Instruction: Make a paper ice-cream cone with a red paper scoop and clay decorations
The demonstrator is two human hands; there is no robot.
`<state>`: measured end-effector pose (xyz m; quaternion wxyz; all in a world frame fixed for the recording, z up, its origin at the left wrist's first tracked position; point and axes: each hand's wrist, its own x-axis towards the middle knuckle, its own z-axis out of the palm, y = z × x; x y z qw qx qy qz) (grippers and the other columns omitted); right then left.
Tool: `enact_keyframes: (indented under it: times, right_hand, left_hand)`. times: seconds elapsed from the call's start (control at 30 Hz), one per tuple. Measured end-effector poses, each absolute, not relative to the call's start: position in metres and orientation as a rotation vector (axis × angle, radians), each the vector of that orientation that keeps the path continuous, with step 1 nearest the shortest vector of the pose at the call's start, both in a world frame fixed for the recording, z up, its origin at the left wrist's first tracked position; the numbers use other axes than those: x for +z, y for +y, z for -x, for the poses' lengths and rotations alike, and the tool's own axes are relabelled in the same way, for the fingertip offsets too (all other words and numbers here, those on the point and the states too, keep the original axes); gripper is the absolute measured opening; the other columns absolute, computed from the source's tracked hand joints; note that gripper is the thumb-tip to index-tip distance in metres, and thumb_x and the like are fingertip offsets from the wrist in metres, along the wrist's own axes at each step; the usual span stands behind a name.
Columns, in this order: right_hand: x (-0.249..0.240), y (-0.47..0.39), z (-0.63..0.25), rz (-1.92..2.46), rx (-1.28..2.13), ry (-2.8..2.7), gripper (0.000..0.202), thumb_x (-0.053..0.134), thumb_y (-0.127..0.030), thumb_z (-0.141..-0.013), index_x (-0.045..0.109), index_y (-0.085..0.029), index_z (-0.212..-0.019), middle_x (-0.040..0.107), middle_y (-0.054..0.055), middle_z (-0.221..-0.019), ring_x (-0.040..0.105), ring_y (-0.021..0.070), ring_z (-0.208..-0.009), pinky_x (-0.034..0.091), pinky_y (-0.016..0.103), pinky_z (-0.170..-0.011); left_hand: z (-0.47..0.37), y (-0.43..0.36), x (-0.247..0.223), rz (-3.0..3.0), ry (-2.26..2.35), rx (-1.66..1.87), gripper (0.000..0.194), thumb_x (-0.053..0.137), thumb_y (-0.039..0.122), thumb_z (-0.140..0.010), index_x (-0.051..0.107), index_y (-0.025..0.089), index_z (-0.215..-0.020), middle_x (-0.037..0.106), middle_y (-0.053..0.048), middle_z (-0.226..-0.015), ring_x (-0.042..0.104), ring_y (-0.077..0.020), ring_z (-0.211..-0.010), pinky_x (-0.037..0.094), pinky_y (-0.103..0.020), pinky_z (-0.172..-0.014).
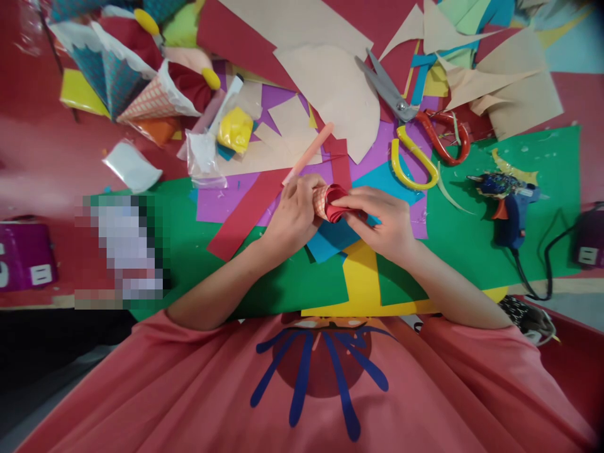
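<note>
Close in front of my chest, my left hand (293,212) is wrapped round a small orange-and-white checked paper cone (320,202). Curled red paper (335,196) fills the cone's open end, which points right. My right hand (381,221) pinches the rim of that red paper between thumb and fingers. How far the red paper reaches inside is hidden. A peach-coloured strip or stick (309,153) lies just beyond my left hand. Beneath both hands are a red paper strip (243,217) and blue paper (333,241).
Open scissors (401,112) with red and yellow handles lie ahead on beige sheets. A blue glue gun (513,217) with a black cord rests at right on the green sheet (476,251). Several finished-looking checked cones (155,94) and plastic-wrapped pieces (236,130) sit at far left.
</note>
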<state>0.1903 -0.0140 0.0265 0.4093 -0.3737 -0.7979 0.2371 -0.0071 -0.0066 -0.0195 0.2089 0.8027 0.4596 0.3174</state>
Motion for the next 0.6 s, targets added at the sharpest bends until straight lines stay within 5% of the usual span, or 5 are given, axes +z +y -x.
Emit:
enact_keyframes:
  times: [0.17,0.33,0.4,0.6]
  right_hand:
    - [0.031,-0.012,-0.191,0.984,0.617,-2.04,0.019,0.055,-0.023,-0.095,0.067,-0.023,-0.109,0.076,0.004,-0.102,0.072,0.0171,-0.09,0.059,0.031,-0.078]
    - [0.041,-0.01,-0.2,1.028,0.642,-1.832,0.036,0.06,-0.037,-0.092,0.054,-0.031,-0.127,0.064,0.006,-0.123,0.059,0.0095,-0.061,0.057,0.028,-0.058]
    - [0.043,-0.009,-0.203,1.083,0.573,-1.743,0.027,0.058,-0.037,-0.093,0.057,-0.034,-0.12,0.062,0.005,-0.123,0.064,0.0137,-0.075,0.058,0.029,-0.063]
    - [0.04,-0.006,-0.201,1.049,0.375,-1.765,0.015,0.056,-0.032,-0.093,0.066,-0.034,-0.104,0.063,0.002,-0.123,0.064,0.0244,-0.112,0.056,0.043,-0.094]
  left_hand:
    - [0.005,-0.004,-0.015,-2.099,1.14,0.928,0.035,0.057,0.041,-0.093,0.04,0.022,-0.117,0.057,-0.006,-0.108,0.063,-0.0194,-0.097,0.053,-0.035,-0.083]
    - [-0.003,-0.001,-0.003,-1.75,1.086,1.011,0.054,0.067,0.053,-0.085,0.039,0.024,-0.121,0.055,-0.006,-0.114,0.062,-0.0201,-0.108,0.053,-0.034,-0.088]
    - [-0.004,0.0,0.002,-1.573,1.032,1.012,0.055,0.069,0.051,-0.083,0.041,0.024,-0.122,0.057,-0.007,-0.115,0.062,-0.0204,-0.11,0.053,-0.031,-0.087]
    - [-0.004,-0.003,0.015,-1.049,0.8,0.833,0.046,0.071,0.048,-0.079,0.047,0.019,-0.104,0.063,0.003,-0.07,0.062,-0.0111,-0.059,0.045,-0.021,-0.051]
